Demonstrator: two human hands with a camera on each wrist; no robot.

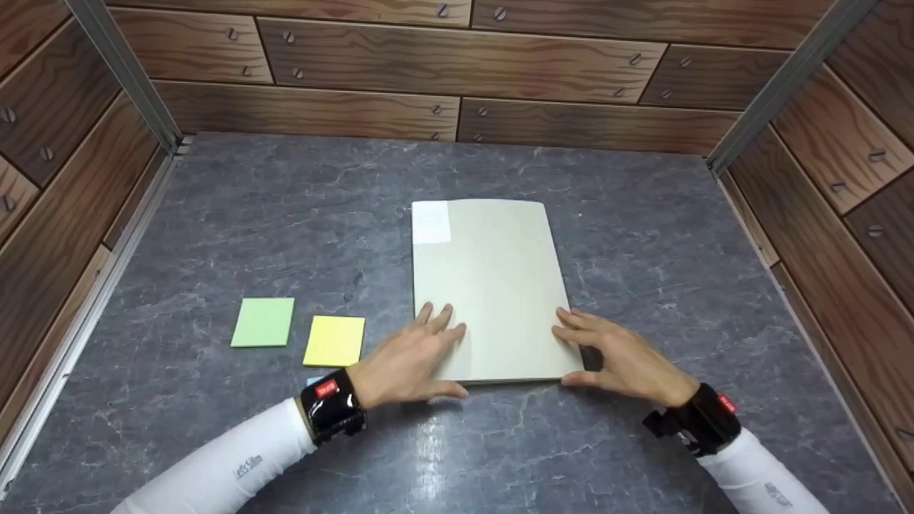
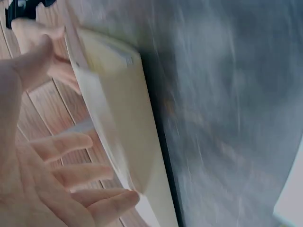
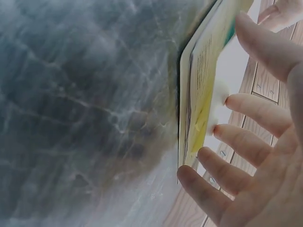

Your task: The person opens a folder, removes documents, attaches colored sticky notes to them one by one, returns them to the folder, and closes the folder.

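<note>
A closed cream paper folder (image 1: 500,285) lies flat on the dark table, with a white patch (image 1: 432,221) at its far left corner. The left hand (image 1: 414,357) rests on its near left corner, fingers spread, thumb by the near edge. At the near right corner, the right hand (image 1: 614,353) touches the right edge with its fingertips, thumb beside the corner. In the left wrist view the folder's broad spine (image 2: 132,127) faces the camera. The right wrist view shows printed sheets (image 3: 201,71) and something yellow (image 3: 202,123) between the covers.
Left of the folder lie a green sticky-note pad (image 1: 263,323) and a yellow one (image 1: 334,341). A blue piece (image 1: 313,381) is mostly hidden behind the left wrist. Wood-patterned walls (image 1: 457,61) enclose the marbled grey table (image 1: 285,185) at the back and sides.
</note>
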